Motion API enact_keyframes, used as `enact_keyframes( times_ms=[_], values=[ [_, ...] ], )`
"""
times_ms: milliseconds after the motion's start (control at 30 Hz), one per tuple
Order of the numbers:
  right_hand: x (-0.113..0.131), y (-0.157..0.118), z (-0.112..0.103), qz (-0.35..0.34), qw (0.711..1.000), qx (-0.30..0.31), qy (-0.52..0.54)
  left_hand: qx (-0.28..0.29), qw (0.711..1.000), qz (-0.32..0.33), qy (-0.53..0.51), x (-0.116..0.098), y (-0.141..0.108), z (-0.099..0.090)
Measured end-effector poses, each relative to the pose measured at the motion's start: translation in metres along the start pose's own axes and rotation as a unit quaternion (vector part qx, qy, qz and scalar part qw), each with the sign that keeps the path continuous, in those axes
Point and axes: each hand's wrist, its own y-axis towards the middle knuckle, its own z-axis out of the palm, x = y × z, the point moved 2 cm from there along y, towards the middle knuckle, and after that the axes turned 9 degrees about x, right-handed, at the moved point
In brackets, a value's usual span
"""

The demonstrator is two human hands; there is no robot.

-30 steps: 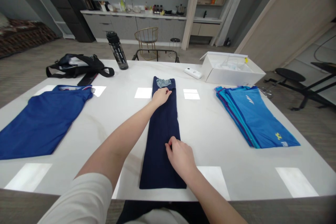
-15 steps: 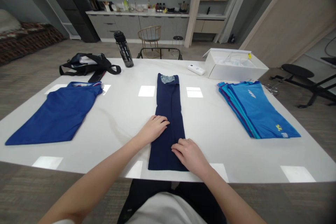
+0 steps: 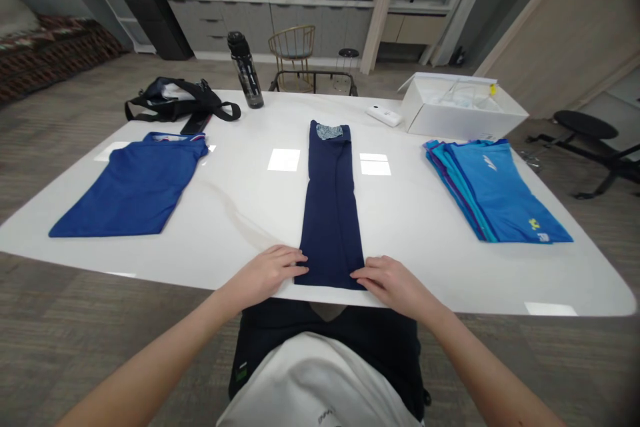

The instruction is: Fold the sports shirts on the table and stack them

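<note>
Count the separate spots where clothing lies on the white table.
3: a blue garment on the left, a navy garment in the middle, a bright-blue stack on the right. The stack may hide further pieces.

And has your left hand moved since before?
Yes: the left hand came from the navy garment's far end to its near end, closer to the white table's near edge.

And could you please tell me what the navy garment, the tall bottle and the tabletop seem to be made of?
The navy garment: matte cloth, probably knit, as it lies soft and shineless. The tall bottle: likely tinted plastic, its body looking see-through. The tabletop: glossy, perhaps stone or glass, given the crisp light reflections.
</note>
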Motion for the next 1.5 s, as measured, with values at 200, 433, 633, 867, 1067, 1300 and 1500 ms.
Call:
enact_keyframes(
  times_ms=[200,433,633,867,1067,1300,1500],
  values=[
    [-0.012,-0.01,-0.014,0.001,0.999,-0.007,-0.048,-0.001,0.999,-0.005,0.033,0.008,-0.002,-0.004],
    [0.006,0.004,-0.012,-0.046,0.98,0.018,-0.192,0.005,0.999,0.05,0.001,0.002,0.01,-0.006],
    [0.006,0.014,-0.009,-0.092,0.971,0.023,-0.221,-0.007,0.997,0.081,-0.006,0.009,0.023,-0.001],
    [-0.003,0.01,0.003,-0.079,0.986,0.001,-0.149,-0.066,0.995,0.072,-0.032,0.002,0.023,0.01],
    [0.004,0.003,0.007,-0.068,0.987,0.03,-0.14,-0.064,0.995,0.073,-0.033,-0.013,0.016,0.008],
    [0.021,-0.014,0.014,-0.049,0.994,0.064,-0.076,-0.092,0.99,0.021,-0.102,-0.047,0.003,0.015],
    [0.038,-0.025,0.01,-0.026,0.996,0.077,0.038,-0.12,0.968,-0.019,-0.221,-0.069,-0.003,0.012]
  ],
)
